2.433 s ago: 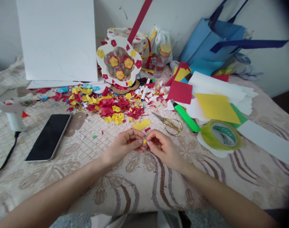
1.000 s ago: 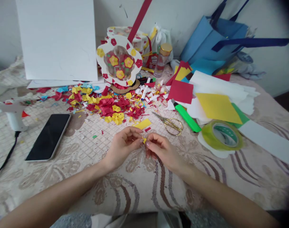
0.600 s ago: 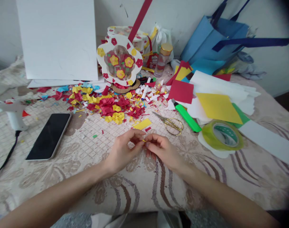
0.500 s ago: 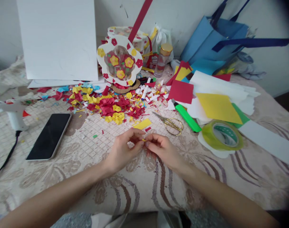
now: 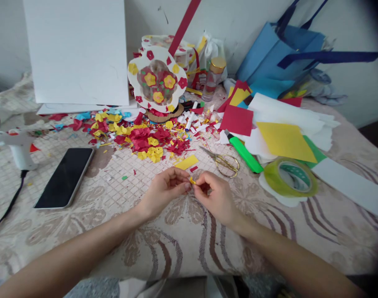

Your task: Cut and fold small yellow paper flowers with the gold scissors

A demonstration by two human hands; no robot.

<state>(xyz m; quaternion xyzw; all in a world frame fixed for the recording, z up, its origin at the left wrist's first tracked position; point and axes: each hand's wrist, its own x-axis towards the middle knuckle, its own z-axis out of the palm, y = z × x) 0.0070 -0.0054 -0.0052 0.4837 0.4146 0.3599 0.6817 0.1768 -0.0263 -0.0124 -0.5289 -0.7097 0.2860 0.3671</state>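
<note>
A tiny yellow piece of paper (image 5: 192, 181) sits between the fingertips of both hands, low over the table's near middle. My left hand (image 5: 165, 188) is closed in a pinch at its left edge. From the other side, my right hand (image 5: 216, 194) pinches it between thumb and forefinger. Just beyond the fingers lie a yellow paper strip (image 5: 186, 162) and a small red scrap (image 5: 193, 169). Gold-handled scissors (image 5: 222, 161) rest to the right of them. Farther back is a heap of red and yellow paper flowers (image 5: 145, 140).
At left are a phone (image 5: 64, 178) and a white glue gun (image 5: 19, 149). A green utility knife (image 5: 246, 154), a tape roll (image 5: 290, 177) and coloured paper sheets (image 5: 285, 140) lie right. Behind stand a flower-decorated fan (image 5: 157, 82), a glass bottle (image 5: 214, 78) and a blue bag (image 5: 278, 54).
The yellow paper piece shows more between the fingertips. My right hand's fingers have drawn together into a tighter pinch, and my left fingers have shifted slightly.
</note>
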